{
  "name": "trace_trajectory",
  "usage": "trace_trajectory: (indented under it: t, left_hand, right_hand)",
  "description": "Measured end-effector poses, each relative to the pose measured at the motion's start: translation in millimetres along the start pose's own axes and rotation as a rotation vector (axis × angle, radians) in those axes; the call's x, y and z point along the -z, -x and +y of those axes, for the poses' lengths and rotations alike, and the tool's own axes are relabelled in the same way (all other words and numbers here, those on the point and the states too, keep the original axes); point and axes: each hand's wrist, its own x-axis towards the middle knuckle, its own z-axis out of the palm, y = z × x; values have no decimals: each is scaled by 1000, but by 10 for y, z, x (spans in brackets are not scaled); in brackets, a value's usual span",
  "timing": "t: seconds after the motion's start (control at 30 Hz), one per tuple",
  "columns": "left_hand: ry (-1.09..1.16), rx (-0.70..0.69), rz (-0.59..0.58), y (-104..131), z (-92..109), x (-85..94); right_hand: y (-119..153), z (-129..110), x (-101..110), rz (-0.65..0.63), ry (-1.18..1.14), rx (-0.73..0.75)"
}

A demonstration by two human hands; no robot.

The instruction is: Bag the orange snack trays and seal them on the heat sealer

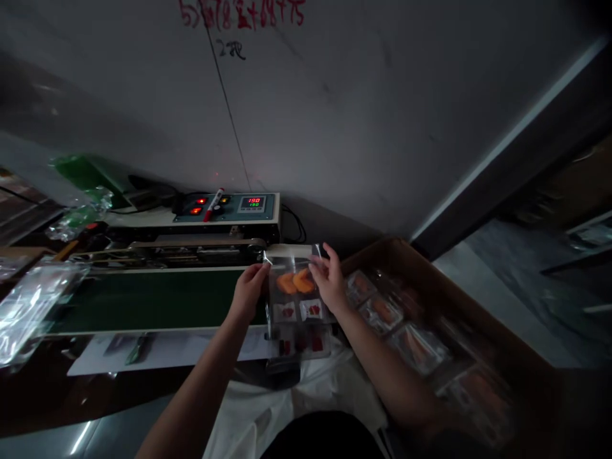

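Between my hands is a clear plastic pouch [294, 314], hanging upright. Two orange pieces show in its upper part, with two small white packets with red print under them and dark red items lower down. My left hand [251, 288] pinches the pouch's upper left edge. At the upper right edge, the fingers of my right hand [329, 280] are closed on the film. Just left of the pouch runs the green conveyor belt [157, 299] of a band sealer, whose control panel [224, 208] has lit red and yellow switches and a display reading 190.
On the right, a cardboard box [459, 299] holds several filled clear pouches [418, 347]. A red-and-white marker [213, 205] lies across the panel. Shiny plastic packages [41, 306] rest at the belt's left end. A grey wall [325, 127] with handwriting rises behind the machine.
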Motion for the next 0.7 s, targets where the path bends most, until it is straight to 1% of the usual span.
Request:
trace_trajectory:
  t: [0.07, 0.1, 0.17, 0.23, 0.3, 0.43, 0.57, 0.7]
  left_hand:
    - [4, -1, 44, -60, -15, -11]
    - [27, 25, 64, -94, -21, -18]
    - [85, 119, 86, -169, -24, -29]
    - [125, 216, 95, -250, -12, -38]
    - [130, 261, 105, -323, 11, -46]
    - [125, 239, 126, -406, 57, -60]
    - [122, 199, 156, -413, 92, -13]
    - [113, 172, 195, -396, 133, 111]
  right_hand:
    - [20, 8, 1, 45, 65, 92]
    - [27, 18, 1, 60, 106, 134]
    - [31, 52, 3, 75, 176, 196]
    - [20, 98, 14, 90, 238, 220]
    - [2, 134, 24, 113, 291, 208]
    - [-29, 111, -16, 112, 327, 142]
    - [-32, 46, -185, 116, 309, 79]
    - [-13, 66, -404, 131, 312, 55]
